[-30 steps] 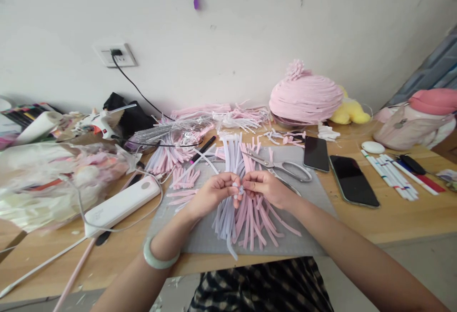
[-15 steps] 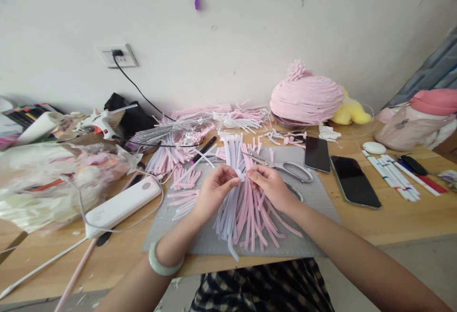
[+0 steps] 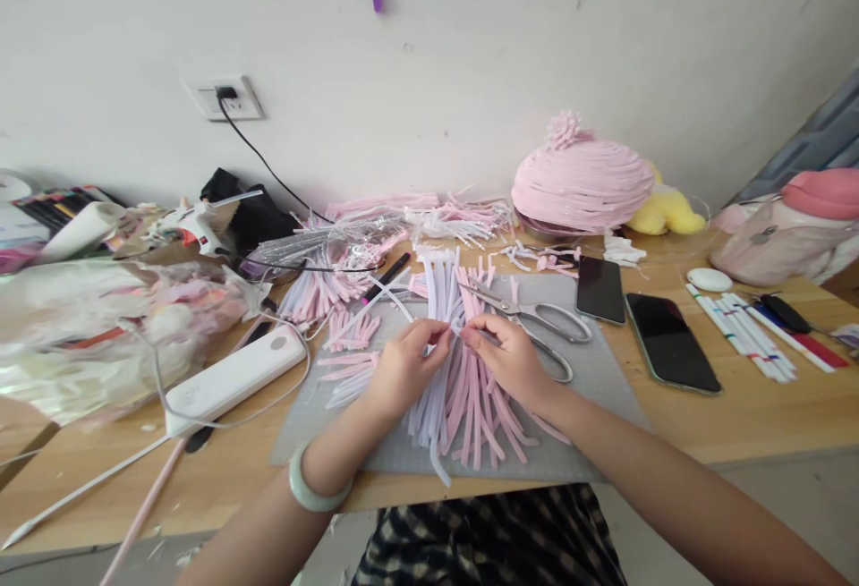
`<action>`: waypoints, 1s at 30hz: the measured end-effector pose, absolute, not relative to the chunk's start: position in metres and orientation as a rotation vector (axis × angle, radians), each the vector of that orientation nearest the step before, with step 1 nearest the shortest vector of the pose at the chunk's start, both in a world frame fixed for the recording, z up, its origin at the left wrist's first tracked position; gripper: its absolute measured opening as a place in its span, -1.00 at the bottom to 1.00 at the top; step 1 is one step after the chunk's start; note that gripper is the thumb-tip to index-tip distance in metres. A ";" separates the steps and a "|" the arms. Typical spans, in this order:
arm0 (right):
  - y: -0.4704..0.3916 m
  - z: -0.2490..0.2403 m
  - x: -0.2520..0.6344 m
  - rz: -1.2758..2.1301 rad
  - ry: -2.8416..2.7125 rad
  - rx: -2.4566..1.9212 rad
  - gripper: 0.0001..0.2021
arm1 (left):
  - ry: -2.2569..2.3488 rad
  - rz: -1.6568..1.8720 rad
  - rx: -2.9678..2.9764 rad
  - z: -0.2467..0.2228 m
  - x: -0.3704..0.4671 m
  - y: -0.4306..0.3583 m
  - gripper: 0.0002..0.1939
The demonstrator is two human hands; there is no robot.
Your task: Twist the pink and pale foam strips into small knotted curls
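Both hands meet at the middle of a fanned bundle of fuzzy stems, pale lilac stems (image 3: pixel 428 416) on the left and pink stems (image 3: pixel 478 429) on the right. My left hand (image 3: pixel 412 358) is closed, thumb and forefinger pinched on a small pale piece at the bundle's middle. My right hand (image 3: pixel 506 358) pinches at the same spot from the other side; what its fingertips hold is too small to name. The bundle lies on a grey cutting mat (image 3: pixel 597 398). Scissors (image 3: pixel 547 313) rest just beyond my right hand, partly over the stems.
Two phones (image 3: pixel 671 344) (image 3: pixel 600 289) and white markers (image 3: pixel 744 335) lie at the right. Behind stands a pink domed piece (image 3: pixel 582 183). A white power strip (image 3: pixel 234 376) with cables, plastic bags (image 3: pixel 80 344) and a glue gun (image 3: pixel 201 226) occupy the left.
My fingers have drawn closer together over the bundle's middle, covering more of the pale piece. The whole view has shifted slightly.
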State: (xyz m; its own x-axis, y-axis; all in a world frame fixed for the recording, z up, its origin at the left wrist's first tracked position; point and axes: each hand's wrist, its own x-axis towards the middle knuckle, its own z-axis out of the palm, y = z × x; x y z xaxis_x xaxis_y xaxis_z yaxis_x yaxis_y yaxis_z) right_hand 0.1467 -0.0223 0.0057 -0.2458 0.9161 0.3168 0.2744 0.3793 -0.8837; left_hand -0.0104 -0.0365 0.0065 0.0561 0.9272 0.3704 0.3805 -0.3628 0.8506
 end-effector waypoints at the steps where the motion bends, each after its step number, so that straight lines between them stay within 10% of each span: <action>1: -0.022 0.006 0.147 0.896 -1.746 -1.041 -0.86 | 1.322 1.284 1.765 0.007 -0.010 -0.037 -0.92; 20: -0.019 -0.001 0.144 0.963 -1.677 -1.050 -0.88 | 1.186 1.255 1.329 0.012 -0.005 -0.034 -0.86; 30: -0.011 -0.002 0.144 1.553 -1.433 -0.931 -0.78 | 0.861 1.134 1.119 0.004 -0.009 -0.025 -0.77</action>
